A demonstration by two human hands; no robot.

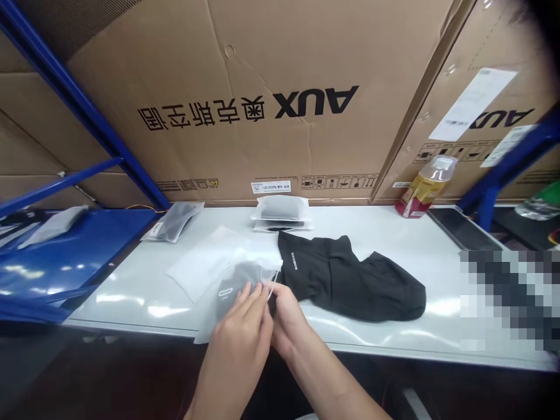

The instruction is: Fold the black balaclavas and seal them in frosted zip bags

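The left hand [240, 344] and right hand [286, 321] hold a frosted plastic bag [249, 274] over the front part of a white table [376, 233]. The left fingers [247, 297] are curled closed on the bag's face; the right fingers [272, 291] pinch near its end, beside a thin white strip [272, 294]. A soft grey item [245, 274] shows through the film. Judge the bag light, thin and slippery and its contents limp; grip at the edges with a firm pinch. A black cloth garment [350, 286] lies touching the right hand's side, and a flat frosted bag [201, 262] lies beyond the left hand.
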